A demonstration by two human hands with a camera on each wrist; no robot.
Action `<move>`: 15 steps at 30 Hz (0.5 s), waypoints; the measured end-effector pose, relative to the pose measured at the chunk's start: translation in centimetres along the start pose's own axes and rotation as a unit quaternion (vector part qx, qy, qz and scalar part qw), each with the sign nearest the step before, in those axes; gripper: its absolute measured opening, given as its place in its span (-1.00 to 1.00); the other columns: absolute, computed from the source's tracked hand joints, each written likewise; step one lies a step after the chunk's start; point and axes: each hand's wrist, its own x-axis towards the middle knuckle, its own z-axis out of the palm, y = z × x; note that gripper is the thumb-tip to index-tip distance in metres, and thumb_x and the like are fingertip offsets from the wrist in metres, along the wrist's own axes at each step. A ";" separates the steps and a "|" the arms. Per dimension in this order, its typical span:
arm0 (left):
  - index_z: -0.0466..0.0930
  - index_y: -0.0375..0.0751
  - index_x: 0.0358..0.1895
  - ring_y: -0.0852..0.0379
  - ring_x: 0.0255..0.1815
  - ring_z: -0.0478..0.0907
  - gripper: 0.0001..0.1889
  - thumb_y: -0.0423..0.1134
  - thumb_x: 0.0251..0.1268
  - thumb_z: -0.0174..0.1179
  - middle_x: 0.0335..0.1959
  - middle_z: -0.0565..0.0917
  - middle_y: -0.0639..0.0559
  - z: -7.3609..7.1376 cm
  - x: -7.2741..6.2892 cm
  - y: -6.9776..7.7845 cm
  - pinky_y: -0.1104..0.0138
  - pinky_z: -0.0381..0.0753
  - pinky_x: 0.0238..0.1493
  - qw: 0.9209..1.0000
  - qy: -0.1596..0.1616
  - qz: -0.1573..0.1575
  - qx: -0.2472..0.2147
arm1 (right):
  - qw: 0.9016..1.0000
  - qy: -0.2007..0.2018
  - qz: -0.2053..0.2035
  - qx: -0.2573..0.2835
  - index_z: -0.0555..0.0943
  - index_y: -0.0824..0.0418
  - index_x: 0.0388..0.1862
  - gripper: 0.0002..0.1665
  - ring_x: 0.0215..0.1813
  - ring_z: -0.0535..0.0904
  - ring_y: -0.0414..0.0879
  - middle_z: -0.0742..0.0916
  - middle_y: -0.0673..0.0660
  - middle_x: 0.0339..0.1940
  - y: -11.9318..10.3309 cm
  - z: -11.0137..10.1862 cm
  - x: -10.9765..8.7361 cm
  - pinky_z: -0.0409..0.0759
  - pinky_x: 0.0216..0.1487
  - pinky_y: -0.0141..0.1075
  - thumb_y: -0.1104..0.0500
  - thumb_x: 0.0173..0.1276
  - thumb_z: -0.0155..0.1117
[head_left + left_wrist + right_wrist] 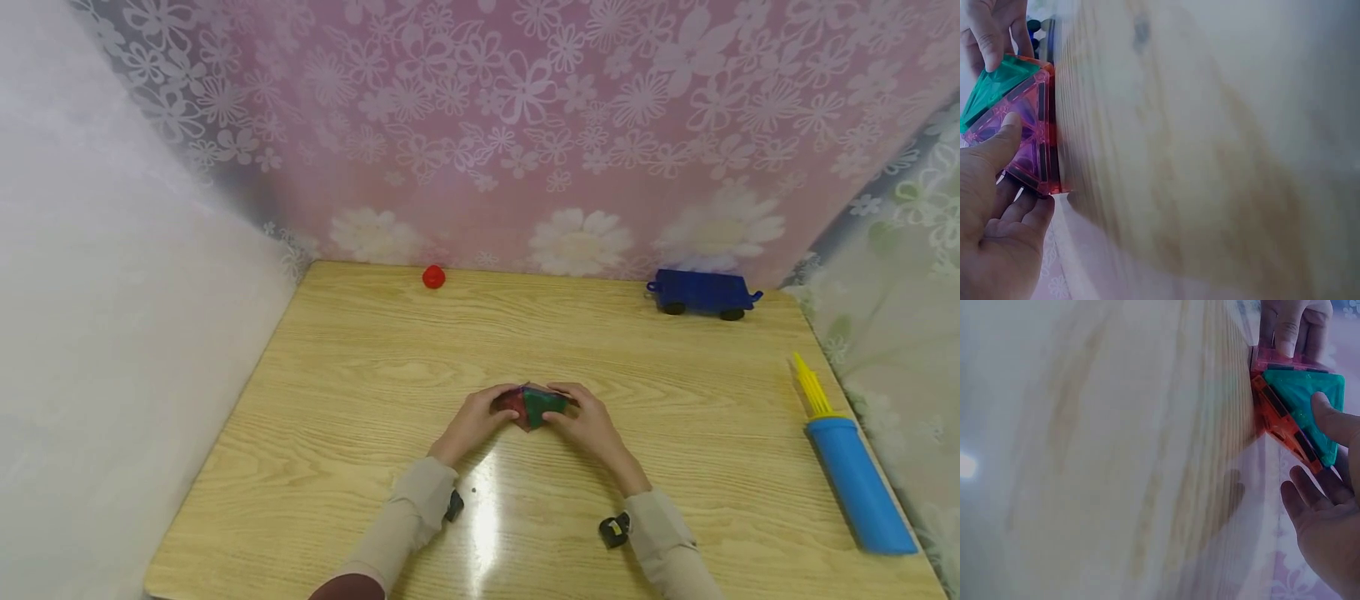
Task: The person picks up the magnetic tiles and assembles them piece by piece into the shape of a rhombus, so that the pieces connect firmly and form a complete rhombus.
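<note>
Near the middle of the table, both hands hold a small angular shape of translucent magnetic tiles. My left hand (475,423) grips the pinkish-red tile (510,402), its thumb on the near face and its fingers round the side. On the other side my right hand (591,423) holds the green tile (542,407), thumb in front and fingers behind. An orange tile (1280,428) joins the green one along its lower edge in the right wrist view. Purple shows through the pink tile (1036,153) in the left wrist view. The shape's far side is hidden.
A small red round object (433,277) sits at the table's back edge. Back right stands a blue toy wagon (702,292) with black wheels. Along the right edge lies a blue hand pump (861,483) with a yellow nozzle. Flowered curtain (480,125) hangs behind the wooden table (337,375).
</note>
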 end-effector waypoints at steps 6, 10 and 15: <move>0.40 -0.19 0.30 -0.02 0.22 0.48 -0.50 -0.23 0.29 0.17 0.23 0.52 -0.13 0.4 0.5 0.0 0.22 0.45 0.23 1.000 0.002 -0.005 0.001 | 1.000 0.016 0.000 -0.012 0.54 0.33 0.14 -0.43 0.17 0.49 0.21 0.60 0.28 0.12 0.6 -0.9 -0.2 0.50 0.16 0.03 0.26 0.12 0.45; 0.38 -0.19 0.31 -0.01 0.20 0.49 -0.49 -0.24 0.29 0.18 0.23 0.51 -0.13 0.5 0.5 0.2 0.22 0.47 0.22 1.000 0.000 -0.013 -0.009 | 1.000 0.017 0.016 -0.006 0.53 0.34 0.14 -0.42 0.20 0.47 0.23 0.59 0.30 0.14 0.8 -1.5 -0.3 0.48 0.18 0.05 0.25 0.12 0.45; 0.34 -0.18 0.35 -0.01 0.27 0.42 -0.46 -0.24 0.31 0.17 0.29 0.46 -0.11 0.0 0.5 0.2 0.22 0.40 0.28 0.999 -0.018 -0.026 0.002 | 0.999 0.009 0.035 0.009 0.51 0.35 0.17 -0.44 0.22 0.44 0.23 0.57 0.32 0.16 1.0 -2.3 -0.3 0.46 0.20 0.06 0.19 0.21 0.39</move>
